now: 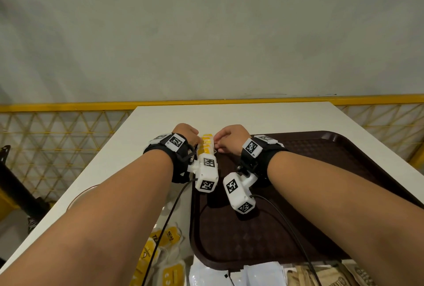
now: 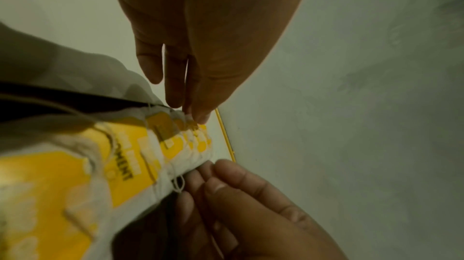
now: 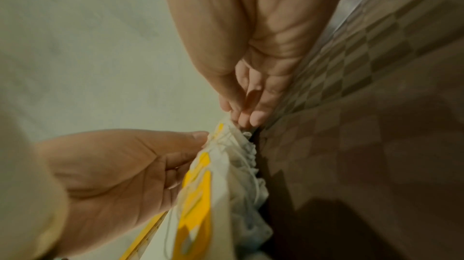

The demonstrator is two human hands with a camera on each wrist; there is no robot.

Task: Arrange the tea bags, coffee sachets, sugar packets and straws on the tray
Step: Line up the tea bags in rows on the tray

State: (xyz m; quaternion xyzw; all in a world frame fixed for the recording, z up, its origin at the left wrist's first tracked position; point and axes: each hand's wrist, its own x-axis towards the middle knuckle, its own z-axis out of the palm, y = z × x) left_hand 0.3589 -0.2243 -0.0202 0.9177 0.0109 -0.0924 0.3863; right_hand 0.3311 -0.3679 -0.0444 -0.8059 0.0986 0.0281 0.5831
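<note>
Both hands, left (image 1: 187, 134) and right (image 1: 229, 138), pinch the row of tea bags (image 1: 206, 145) at the tray's (image 1: 344, 159) far-left corner (seemingly on its rim); uneven squeezing could buckle it.

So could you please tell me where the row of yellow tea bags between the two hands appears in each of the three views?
Head: the row of tea bags sits at centre, at the tray's far left corner, between both hands.
Left wrist: it runs from lower left toward centre.
Right wrist: it runs along bottom centre, seen edge-on.
Shared landmark: the left hand and right hand flanking the row's far end.
</note>
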